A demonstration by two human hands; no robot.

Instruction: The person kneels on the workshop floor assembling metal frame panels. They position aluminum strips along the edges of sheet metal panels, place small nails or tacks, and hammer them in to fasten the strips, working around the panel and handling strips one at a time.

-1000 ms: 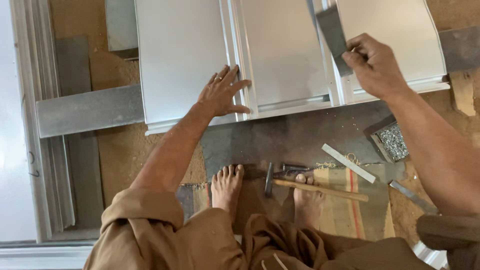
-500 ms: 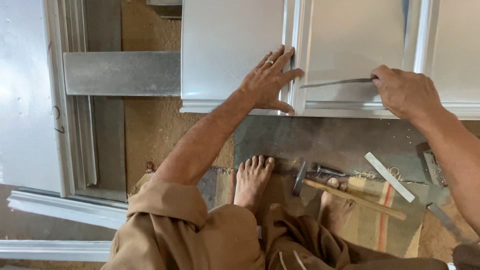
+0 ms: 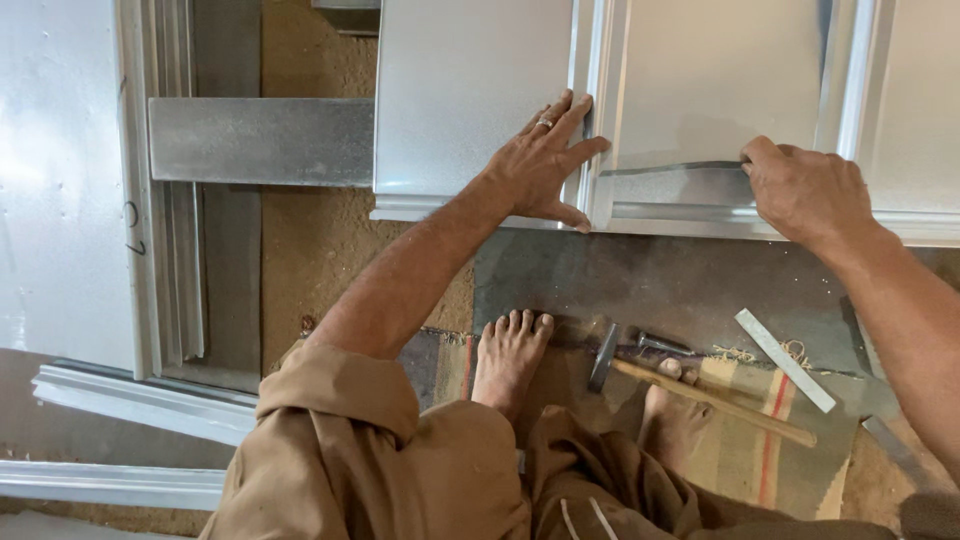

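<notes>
Pressing flat on the ribbed sheet-metal panel (image 3: 470, 100), the left hand (image 3: 545, 160) is spread with its fingers (image 3: 575, 108) wide, laid beside a raised seam (image 3: 590, 110); nothing is gripped by it. The right hand (image 3: 805, 190) is closed over one end of a thin metal strip (image 3: 670, 168), which is laid across the panel near its lower edge, between two seams. The panel is lying on the floor (image 3: 320, 240) just ahead of the bare feet.

The step in hand is judged to be the lining-up of the strip against the panel while the sheet is held steady. A steady downward hold by the left hand and a careful setting of the strip's free end would seem to be called for next.

One hammer (image 3: 690, 385) is counted, resting on a striped mat (image 3: 770, 460) by the right foot (image 3: 670, 420), along with one flat ruler (image 3: 785, 360) and one small dark tool (image 3: 662, 345) beside the hammer head. Two feet are seen, the left foot (image 3: 510, 355) at the mat's edge. One grey crossbar (image 3: 260, 140) is seen to the left.
</notes>
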